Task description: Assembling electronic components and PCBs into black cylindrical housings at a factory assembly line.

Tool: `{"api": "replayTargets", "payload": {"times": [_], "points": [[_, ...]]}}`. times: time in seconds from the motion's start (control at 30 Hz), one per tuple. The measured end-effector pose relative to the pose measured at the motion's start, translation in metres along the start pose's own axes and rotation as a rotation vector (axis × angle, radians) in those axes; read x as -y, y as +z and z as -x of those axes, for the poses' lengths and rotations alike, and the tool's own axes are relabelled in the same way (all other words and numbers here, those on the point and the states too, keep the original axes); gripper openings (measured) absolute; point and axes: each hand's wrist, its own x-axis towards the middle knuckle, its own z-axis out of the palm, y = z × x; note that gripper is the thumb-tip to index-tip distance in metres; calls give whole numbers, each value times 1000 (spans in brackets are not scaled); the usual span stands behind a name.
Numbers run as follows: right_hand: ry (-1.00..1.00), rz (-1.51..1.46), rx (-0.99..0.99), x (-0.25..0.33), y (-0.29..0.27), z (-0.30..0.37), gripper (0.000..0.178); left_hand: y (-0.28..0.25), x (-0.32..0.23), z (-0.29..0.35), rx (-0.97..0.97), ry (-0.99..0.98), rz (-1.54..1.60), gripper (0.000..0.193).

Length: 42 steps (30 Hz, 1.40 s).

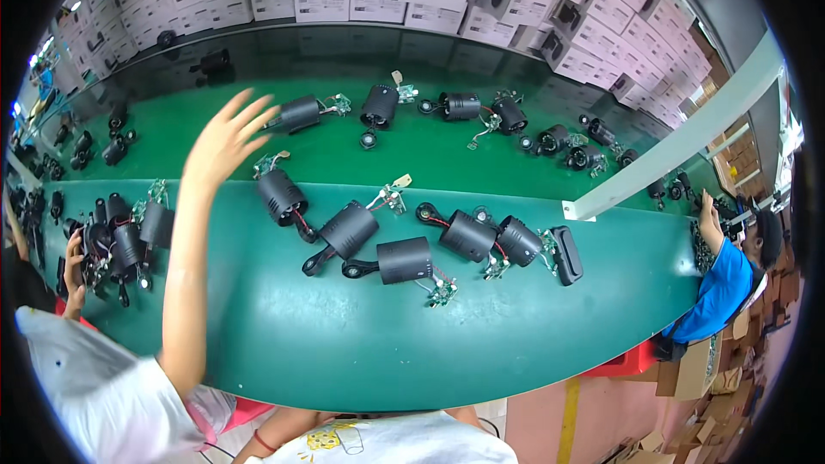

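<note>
Stretching across the view, the glossy green table (pixel 326 348) bears the landmark, a black, plastic-looking cylindrical housing (pixel 404 260), its long axis running roughly left to right. Well left of this housing and farther back, a co-worker's bare, outstretched hand (pixel 228 139) has its fingers spread apart, apparently empty; whether the tips touch a second black cylinder (pixel 299 114) beside them is unclear. On the near side of the housing, below the table's edge, only part of the wearer's left hand (pixel 296 424) shows, and a sliver of the right arm (pixel 464 417), which is slightly nearer to it. The housing lies forward of both, sideways between them. The wearer's fingers are hidden, so their opening and any hold cannot be told. Just off the housing's front right sits a small green circuit board (pixel 442 294).
</note>
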Motion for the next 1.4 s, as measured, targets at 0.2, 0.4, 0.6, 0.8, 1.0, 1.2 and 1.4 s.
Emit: {"api": "replayTargets", "payload": {"times": [0.2,0.4,0.6,0.8,1.0,1.2,1.4], "points": [[-70,351,359,49,-18,33,23,-56,-17,-77,-644,543,1286,18],[-414,751,373,198,-66,94,26,-239,65,233,399,493,2316,25],[-1020,855,-197,350,-117,-11,12,-261,101,70,11,58,2774,18],[-1203,1025,-712,446,-139,-162,46,-213,46,-119,-84,-365,2393,33],[-1080,1366,-686,470,-145,-223,82,-150,-47,-194,444,-482,2003,79],[-1078,1318,-725,469,-146,-240,63,-144,-61,-196,304,-498,2181,74],[-1196,545,-685,468,-147,-142,61,-178,38,-150,107,-481,2605,69]]}}
